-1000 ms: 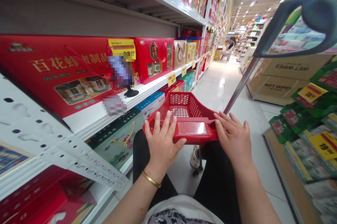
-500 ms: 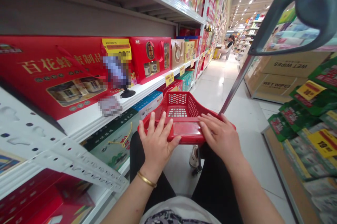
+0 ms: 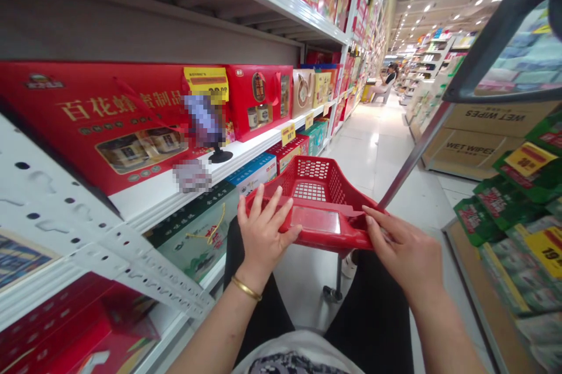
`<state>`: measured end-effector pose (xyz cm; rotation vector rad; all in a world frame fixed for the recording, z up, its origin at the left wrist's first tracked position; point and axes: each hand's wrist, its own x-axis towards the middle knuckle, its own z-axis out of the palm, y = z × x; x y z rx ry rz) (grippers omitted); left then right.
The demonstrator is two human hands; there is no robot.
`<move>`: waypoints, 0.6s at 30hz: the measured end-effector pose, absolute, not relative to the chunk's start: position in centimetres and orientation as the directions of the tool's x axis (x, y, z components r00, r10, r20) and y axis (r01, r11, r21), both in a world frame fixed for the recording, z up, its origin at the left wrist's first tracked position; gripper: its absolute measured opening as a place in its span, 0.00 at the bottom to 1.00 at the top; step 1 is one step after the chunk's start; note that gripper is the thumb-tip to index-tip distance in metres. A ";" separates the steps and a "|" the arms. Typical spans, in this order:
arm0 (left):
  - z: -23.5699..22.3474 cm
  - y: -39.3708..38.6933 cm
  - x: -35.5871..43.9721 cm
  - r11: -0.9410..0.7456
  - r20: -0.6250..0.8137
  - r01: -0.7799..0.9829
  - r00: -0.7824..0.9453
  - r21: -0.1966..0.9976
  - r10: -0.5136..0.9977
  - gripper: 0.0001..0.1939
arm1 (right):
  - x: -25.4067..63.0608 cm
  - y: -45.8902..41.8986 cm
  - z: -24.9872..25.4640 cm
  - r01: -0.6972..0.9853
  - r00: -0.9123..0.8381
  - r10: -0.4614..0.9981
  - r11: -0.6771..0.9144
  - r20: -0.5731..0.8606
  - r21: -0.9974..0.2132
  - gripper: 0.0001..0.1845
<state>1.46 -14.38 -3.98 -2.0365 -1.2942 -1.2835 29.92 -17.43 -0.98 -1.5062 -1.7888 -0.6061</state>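
Note:
A red plastic shopping basket (image 3: pixel 322 187) on wheels stands in front of me in a shop aisle. My left hand (image 3: pixel 263 233), with a gold bangle at the wrist, lies on the basket's near left rim, fingers spread and thumb hooked against the rim. My right hand (image 3: pixel 406 251) is at the near right corner, its fingers stretched toward the rim and touching it. A grey pull handle (image 3: pixel 496 46) on a metal rod (image 3: pixel 410 160) rises from the basket's right side to the upper right. The basket looks empty inside.
Shelving (image 3: pixel 153 198) on the left holds red gift boxes (image 3: pixel 109 122) and yellow price tags. On the right stand green packs (image 3: pixel 504 204) and cartons marked WET WIPES (image 3: pixel 474 146). The tiled aisle (image 3: pixel 377 146) runs ahead, where a person (image 3: pixel 389 78) sits far off.
The basket's near end has tipped and shifted a little right. My right hand slid off the top of the rim to its right corner. My left hand kept its place.

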 end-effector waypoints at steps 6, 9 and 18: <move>-4.2 -10.9 -1.3 -0.549 0.814 0.813 0.180 0.192 0.552 0.22 | 26.7 -19.3 -0.6 0.990 -0.094 0.635 0.142 0.767 0.004 0.17; -3.5 -10.2 -1.5 -0.502 0.763 0.818 0.126 0.282 0.634 0.21 | 25.6 -20.2 0.0 0.972 -0.170 0.668 0.236 0.724 0.011 0.19; -1.0 -15.9 4.3 -0.600 0.686 0.719 0.239 0.351 0.687 0.25 | 24.2 -20.3 0.0 0.749 -0.215 0.571 0.617 0.793 -0.241 0.18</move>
